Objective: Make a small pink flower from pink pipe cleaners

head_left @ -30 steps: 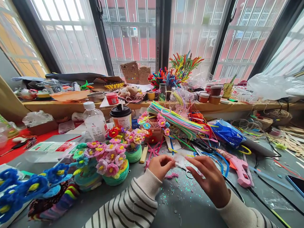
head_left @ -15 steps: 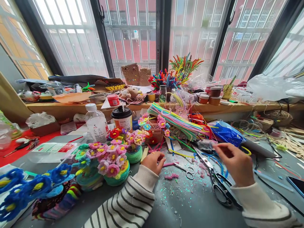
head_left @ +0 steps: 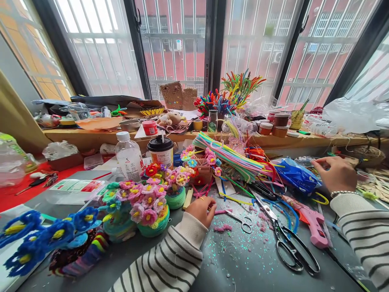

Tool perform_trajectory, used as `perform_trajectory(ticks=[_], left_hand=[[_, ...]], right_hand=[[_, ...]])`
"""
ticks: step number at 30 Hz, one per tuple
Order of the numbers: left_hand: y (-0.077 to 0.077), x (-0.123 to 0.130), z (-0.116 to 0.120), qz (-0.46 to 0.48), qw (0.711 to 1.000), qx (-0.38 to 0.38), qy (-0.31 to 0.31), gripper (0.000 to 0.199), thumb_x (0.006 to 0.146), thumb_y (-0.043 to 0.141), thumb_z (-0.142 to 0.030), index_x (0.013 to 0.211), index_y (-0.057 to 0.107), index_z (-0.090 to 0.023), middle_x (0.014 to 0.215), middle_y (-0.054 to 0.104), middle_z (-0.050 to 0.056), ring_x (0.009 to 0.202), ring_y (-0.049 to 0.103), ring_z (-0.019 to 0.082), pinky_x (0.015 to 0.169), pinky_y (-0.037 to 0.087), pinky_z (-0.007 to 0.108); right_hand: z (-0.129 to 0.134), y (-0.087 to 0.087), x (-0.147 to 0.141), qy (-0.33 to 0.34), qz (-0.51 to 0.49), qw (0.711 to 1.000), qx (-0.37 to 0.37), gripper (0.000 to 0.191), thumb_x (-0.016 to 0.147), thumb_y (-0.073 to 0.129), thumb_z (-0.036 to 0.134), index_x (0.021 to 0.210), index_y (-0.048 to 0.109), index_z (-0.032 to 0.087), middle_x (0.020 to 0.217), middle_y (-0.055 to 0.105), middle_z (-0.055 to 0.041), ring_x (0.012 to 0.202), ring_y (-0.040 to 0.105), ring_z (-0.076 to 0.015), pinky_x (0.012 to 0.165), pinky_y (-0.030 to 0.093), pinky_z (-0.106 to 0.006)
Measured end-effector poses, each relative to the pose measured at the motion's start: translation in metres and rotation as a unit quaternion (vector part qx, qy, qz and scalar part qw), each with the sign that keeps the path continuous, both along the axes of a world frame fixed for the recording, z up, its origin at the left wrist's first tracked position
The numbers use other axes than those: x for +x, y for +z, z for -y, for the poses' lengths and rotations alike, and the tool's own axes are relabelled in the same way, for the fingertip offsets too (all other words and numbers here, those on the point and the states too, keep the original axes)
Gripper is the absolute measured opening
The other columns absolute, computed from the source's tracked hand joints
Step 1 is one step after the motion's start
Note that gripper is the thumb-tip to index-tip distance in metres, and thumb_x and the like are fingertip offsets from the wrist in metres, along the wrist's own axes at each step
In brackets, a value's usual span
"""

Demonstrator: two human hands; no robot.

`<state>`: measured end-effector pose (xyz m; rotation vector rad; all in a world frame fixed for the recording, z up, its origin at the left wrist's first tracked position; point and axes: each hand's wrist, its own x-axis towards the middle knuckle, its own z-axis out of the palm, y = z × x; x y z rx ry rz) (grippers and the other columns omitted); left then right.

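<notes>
My left hand (head_left: 201,211) rests on the grey table, its fingers curled and closed; whatever they may hold is hidden. Beside its fingertips lie a short pink pipe cleaner piece (head_left: 223,211) and small scissors (head_left: 245,223). Out to the right, my right hand (head_left: 337,174) is raised, thumb and fingers pinched on a small clear plastic bag (head_left: 303,161). A blue packet (head_left: 296,176) lies just left of that hand. Below it are a pink glue gun (head_left: 313,225) and large black-handled scissors (head_left: 288,239). Pipe cleaner flowers in pots (head_left: 148,205) stand left of my left hand.
A bundle of pastel pipe cleaners (head_left: 231,156) lies at the back middle. A lidded cup (head_left: 161,152) and a plastic bottle (head_left: 129,156) stand behind the flowers. Glitter and pink fluff are scattered on the table. Jars (head_left: 281,121) line the wooden ledge (head_left: 182,136).
My right hand has moved right and away from me, carrying the small clear bag. The glue gun, hidden before, now shows. My left hand stays about where it was.
</notes>
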<state>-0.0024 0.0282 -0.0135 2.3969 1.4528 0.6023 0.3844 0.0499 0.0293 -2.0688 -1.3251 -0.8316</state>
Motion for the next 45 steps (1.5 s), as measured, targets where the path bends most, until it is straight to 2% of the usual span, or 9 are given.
perform_trajectory(ticks=[4, 8, 13, 18, 21, 27, 34, 41, 45], left_hand=[[0.001, 0.001, 0.002, -0.002, 1.000, -0.004, 0.008, 0.023, 0.074, 0.037, -0.025, 0.081, 0.056, -0.014, 0.077, 0.062, 0.006, 0.071, 0.056, 0.016, 0.065, 0.042, 0.027], [0.001, 0.002, 0.002, -0.008, 1.000, -0.001, 0.007, 0.025, 0.075, 0.035, -0.027, 0.081, 0.056, -0.015, 0.076, 0.063, 0.006, 0.071, 0.056, 0.017, 0.064, 0.042, 0.028], [-0.001, 0.001, 0.000, -0.020, 1.000, -0.012, -0.006, 0.023, 0.074, 0.038, -0.024, 0.085, 0.055, -0.014, 0.079, 0.063, 0.007, 0.074, 0.056, 0.018, 0.065, 0.042, 0.028], [-0.004, 0.000, 0.000, 0.021, 1.000, 0.001, 0.009, 0.026, 0.075, 0.038, -0.030, 0.090, 0.054, -0.016, 0.075, 0.064, 0.004, 0.070, 0.056, 0.016, 0.063, 0.042, 0.027], [-0.004, 0.000, 0.000, 0.024, 1.000, 0.004, 0.014, 0.026, 0.075, 0.038, -0.031, 0.089, 0.054, -0.017, 0.074, 0.064, 0.003, 0.068, 0.056, 0.015, 0.063, 0.042, 0.026], [-0.005, -0.001, -0.003, 0.022, 0.998, 0.015, 0.058, 0.024, 0.074, 0.040, -0.033, 0.085, 0.055, -0.018, 0.073, 0.065, 0.003, 0.069, 0.057, 0.016, 0.062, 0.041, 0.025], [-0.008, -0.008, -0.008, -0.018, 0.996, 0.012, 0.092, 0.022, 0.069, 0.044, -0.014, 0.088, 0.054, -0.018, 0.082, 0.063, 0.005, 0.077, 0.056, 0.017, 0.066, 0.042, 0.027], [-0.009, -0.002, -0.009, -0.109, 0.994, 0.002, -0.006, 0.035, 0.066, 0.044, -0.004, 0.099, 0.051, -0.016, 0.091, 0.061, 0.007, 0.085, 0.054, 0.018, 0.073, 0.041, 0.029], [-0.010, 0.003, -0.011, -0.131, 0.991, 0.000, -0.023, 0.029, 0.069, 0.041, -0.006, 0.093, 0.054, -0.015, 0.089, 0.062, 0.010, 0.086, 0.054, 0.022, 0.072, 0.042, 0.033]], right_hand=[[-0.006, -0.001, -0.003, -0.015, -0.048, 0.998, -0.036, 0.025, 0.070, 0.049, 0.033, 0.078, 0.060, 0.012, 0.069, 0.062, -0.0079, 0.062, 0.054, -0.0170, 0.052, 0.034, -0.023], [-0.012, -0.003, -0.003, -0.025, -0.082, 0.991, -0.105, 0.017, 0.063, 0.057, 0.032, 0.072, 0.060, 0.019, 0.064, 0.063, -0.0041, 0.055, 0.054, -0.0171, 0.048, 0.033, -0.022], [-0.023, -0.007, 0.003, -0.031, -0.107, 0.973, -0.204, 0.014, 0.061, 0.058, 0.031, 0.067, 0.061, 0.018, 0.066, 0.064, -0.0081, 0.054, 0.054, -0.0185, 0.046, 0.032, -0.023], [-0.030, -0.013, 0.010, -0.042, -0.125, 0.957, -0.258, 0.026, 0.059, 0.059, 0.026, 0.084, 0.063, 0.018, 0.074, 0.064, -0.0125, 0.056, 0.055, -0.0178, 0.047, 0.030, -0.025], [-0.030, -0.016, 0.011, -0.038, -0.123, 0.952, -0.276, 0.025, 0.062, 0.057, 0.026, 0.085, 0.065, 0.019, 0.077, 0.064, -0.0151, 0.056, 0.055, -0.0165, 0.047, 0.027, -0.027], [-0.022, -0.006, 0.004, -0.019, -0.078, 0.969, -0.234, 0.028, 0.075, 0.044, 0.029, 0.091, 0.063, 0.016, 0.094, 0.056, -0.0146, 0.061, 0.053, -0.0119, 0.047, 0.027, -0.026], [-0.006, 0.009, -0.017, -0.028, -0.010, 0.987, -0.160, 0.028, 0.073, 0.042, 0.016, 0.093, 0.062, 0.016, 0.093, 0.055, -0.0106, 0.044, 0.042, -0.0084, 0.043, 0.026, -0.024], [0.001, 0.010, -0.049, -0.005, 0.064, 0.992, -0.108, 0.028, 0.074, 0.040, 0.017, 0.096, 0.058, 0.013, 0.092, 0.051, -0.0116, 0.058, 0.047, -0.0152, 0.044, 0.024, -0.026], [0.013, 0.004, -0.096, 0.082, 0.096, 0.985, -0.121, 0.026, 0.077, 0.039, 0.017, 0.097, 0.055, 0.015, 0.093, 0.051, -0.0082, 0.066, 0.050, -0.0155, 0.049, 0.031, -0.024]])
